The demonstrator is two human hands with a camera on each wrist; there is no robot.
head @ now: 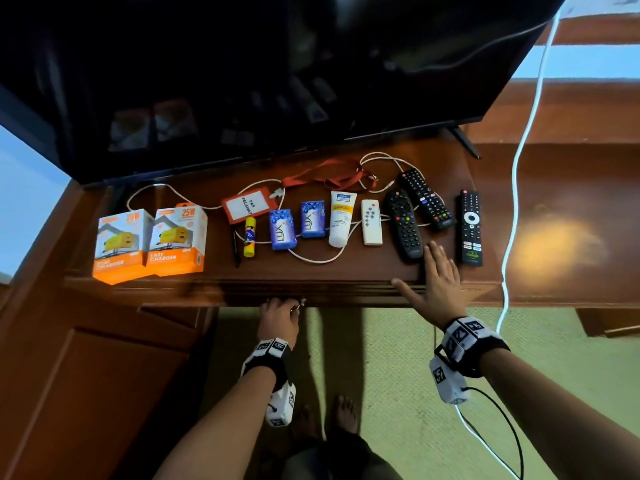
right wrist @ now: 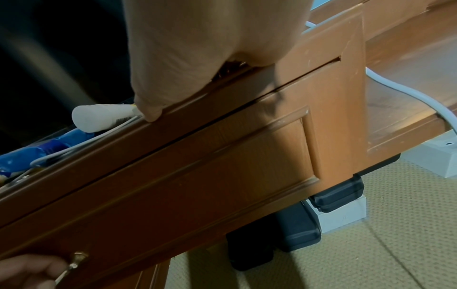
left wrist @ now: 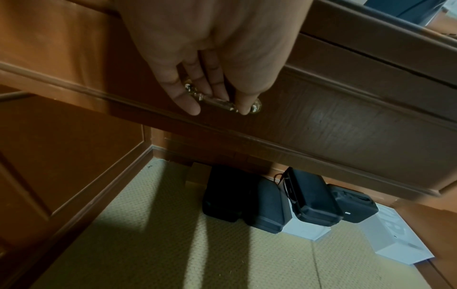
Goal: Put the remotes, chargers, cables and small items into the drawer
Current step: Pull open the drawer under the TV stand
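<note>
Fingers [left wrist: 188, 97] of left hand [head: 278, 318] curl round the brass handle [left wrist: 222, 103] on the drawer [left wrist: 333, 125] front — drawer closed. Right hand [head: 438, 280] flat on worktop [head: 346, 268] edge, fingers straight, holding nothing — just beside the remotes [head: 403, 225]; chargers [head: 150, 244] and cable [head: 311, 259] lie on worktop.

The counter [head: 346, 271] is crowded along its middle by a row of things, from the charger boxes [head: 149, 242] near the left edge to the remotes [head: 429, 220] near the right. The television [head: 242, 81] overhangs the back edge. A bare strip runs along the front edge, partly taken by the right hand [head: 438, 282]. The right corner lies free.
</note>
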